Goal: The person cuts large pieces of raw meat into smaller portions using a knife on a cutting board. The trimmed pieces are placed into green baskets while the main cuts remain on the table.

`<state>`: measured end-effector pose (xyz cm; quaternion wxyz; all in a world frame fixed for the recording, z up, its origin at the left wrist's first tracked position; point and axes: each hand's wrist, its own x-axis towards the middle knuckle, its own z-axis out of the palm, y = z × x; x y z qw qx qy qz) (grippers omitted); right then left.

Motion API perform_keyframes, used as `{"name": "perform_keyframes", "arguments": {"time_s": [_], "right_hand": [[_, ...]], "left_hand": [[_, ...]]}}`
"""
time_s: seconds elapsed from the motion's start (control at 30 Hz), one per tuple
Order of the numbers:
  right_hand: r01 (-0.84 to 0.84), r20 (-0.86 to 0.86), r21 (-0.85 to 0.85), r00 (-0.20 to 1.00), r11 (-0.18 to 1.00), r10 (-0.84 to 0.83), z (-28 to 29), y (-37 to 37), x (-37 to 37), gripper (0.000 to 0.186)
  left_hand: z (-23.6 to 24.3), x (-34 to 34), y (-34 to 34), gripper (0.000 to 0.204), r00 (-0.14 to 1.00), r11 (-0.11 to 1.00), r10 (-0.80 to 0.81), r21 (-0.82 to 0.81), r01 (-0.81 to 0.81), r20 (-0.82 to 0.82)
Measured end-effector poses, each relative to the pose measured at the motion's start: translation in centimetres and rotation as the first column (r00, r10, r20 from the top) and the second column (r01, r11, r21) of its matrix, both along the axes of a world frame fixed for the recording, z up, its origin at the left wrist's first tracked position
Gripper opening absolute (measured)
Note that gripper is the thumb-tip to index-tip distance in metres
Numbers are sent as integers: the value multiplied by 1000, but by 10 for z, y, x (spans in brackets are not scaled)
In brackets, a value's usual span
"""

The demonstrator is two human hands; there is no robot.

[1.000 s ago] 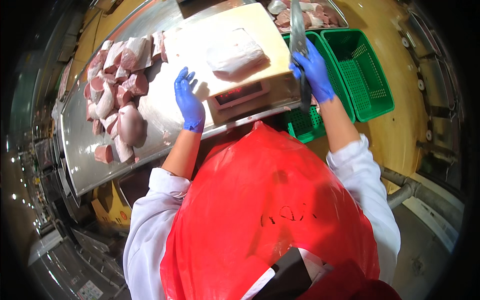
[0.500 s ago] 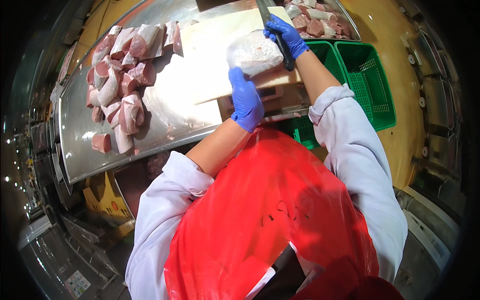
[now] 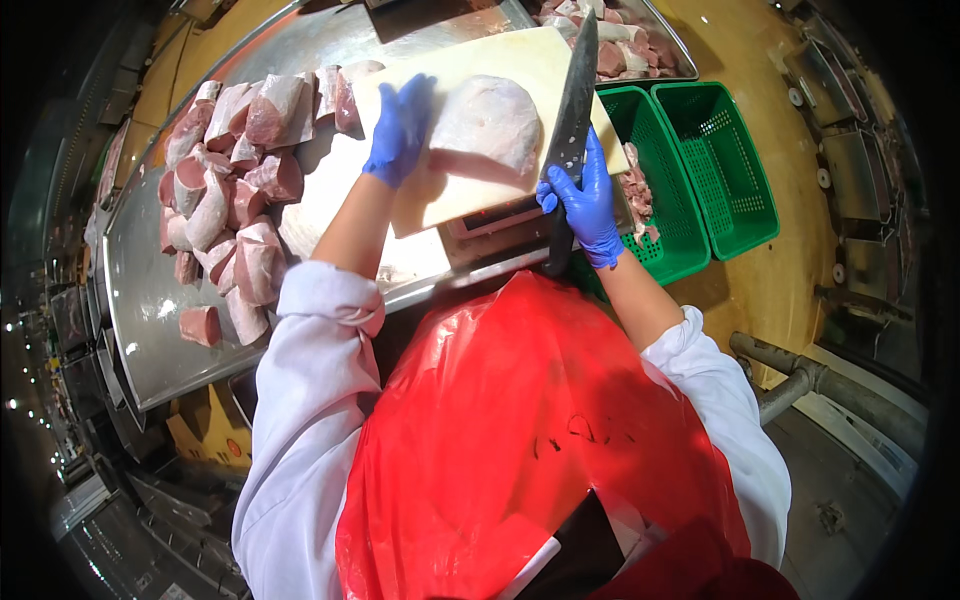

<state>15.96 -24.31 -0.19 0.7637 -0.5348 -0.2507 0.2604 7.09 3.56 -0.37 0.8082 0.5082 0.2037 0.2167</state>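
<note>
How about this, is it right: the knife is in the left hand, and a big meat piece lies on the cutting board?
Not quite: the right hand holds the knife, as the head view shows. The big meat piece does lie on the cutting board.

No readable text or numbers

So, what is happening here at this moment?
A gloved person in a red apron is at a metal table. The right hand holds a large knife, its blade pointing away from the body. The open left hand is beside a large pale piece of meat on the cutting board. Smaller pieces lie piled on the table's left part; two green baskets are at the right.
</note>
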Motion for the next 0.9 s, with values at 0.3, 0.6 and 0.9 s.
{"name": "perform_keyframes", "arguments": {"time_s": [0.3,0.6,0.9], "right_hand": [[246,819,-487,462,838,340,47,73,-35,84],[229,689,-714,393,661,609,71,44,-60,88],[278,575,-816,307,506,759,76,-41,-66,90]], "left_hand": [[2,-52,-6,88,918,917,391,60,-395,69],[-6,-86,0,81,891,877,434,164,-452,136],[-21,-84,-2,64,848,835,503,160,-526,165]]}}
